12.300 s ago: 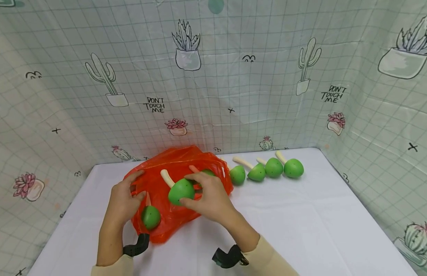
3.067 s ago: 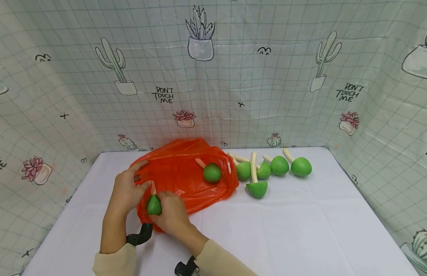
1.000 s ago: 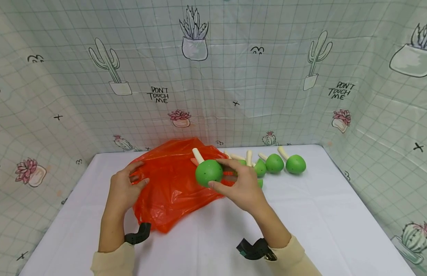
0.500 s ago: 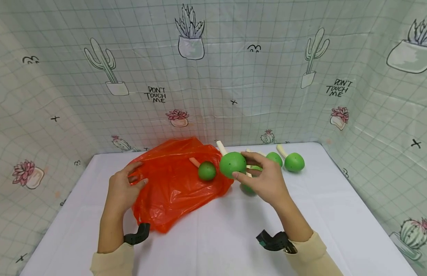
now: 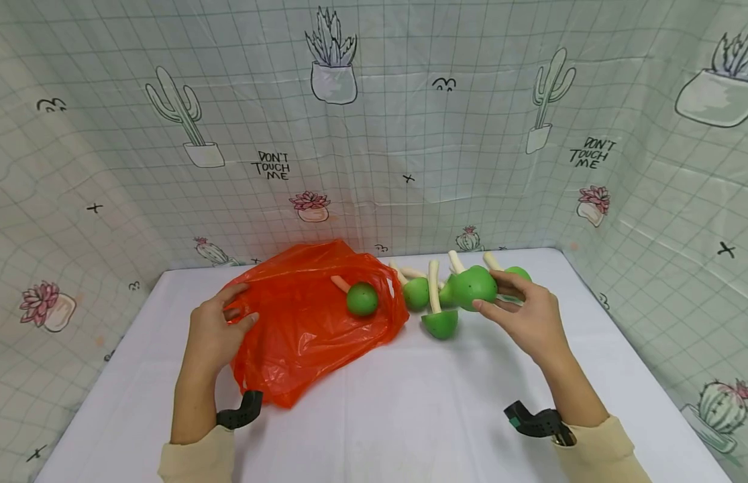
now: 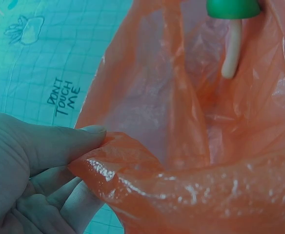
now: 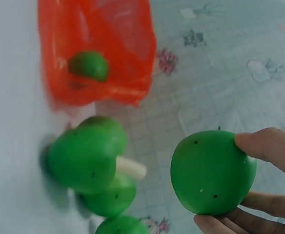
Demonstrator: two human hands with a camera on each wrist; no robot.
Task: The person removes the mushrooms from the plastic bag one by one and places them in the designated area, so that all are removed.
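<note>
My left hand [image 5: 213,332] pinches the left edge of a red plastic bag [image 5: 289,335] between thumb and fingers. Its mouth is held open. One green-capped toy mushroom [image 5: 362,299] with a pale stem lies inside. Over the row of mushrooms at the back right, my right hand [image 5: 533,318] grips another green mushroom [image 5: 473,287] by its cap, stem pointing up and back. In the right wrist view, thumb and fingertips hold that cap [image 7: 211,173] from the side, clear of the others; its stem is hidden there.
Several mushrooms lie right of the bag, among them a green one [image 5: 416,294] by its mouth and another [image 5: 518,273] at the far end. One mushroom [image 5: 441,325] sits in front of the row. A white cloth [image 5: 386,416] covers the table; patterned curtain surrounds it.
Two mushrooms have left the bag: one now stands before the row, the other moved rightward in my right hand over the last second. My left hand stays at the bag's edge.
</note>
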